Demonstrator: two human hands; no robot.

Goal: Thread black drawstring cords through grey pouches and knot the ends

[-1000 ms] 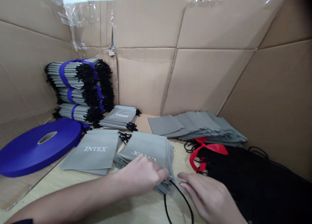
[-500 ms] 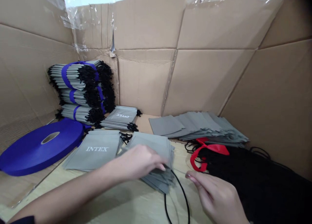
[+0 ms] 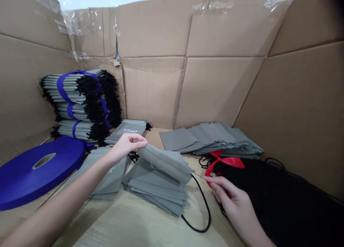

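Outstretched from eight o'clock, the left hand [image 3: 131, 145] pinches a grey pouch [image 3: 167, 163] by its corner, lifted at six o'clock above a pile [image 3: 155, 190]; from five o'clock the half-curled right hand [image 3: 232, 196] grips a thin tool [image 3: 199, 175] meeting the pouch.

I've got left arm [image 3: 67, 196] stretched diagonally in from lower left, left hand [image 3: 130, 145] up in a thumb-and-finger pinch; right hand [image 3: 233, 201] sits lower, angled in from lower right, also pinching, pointing leftward
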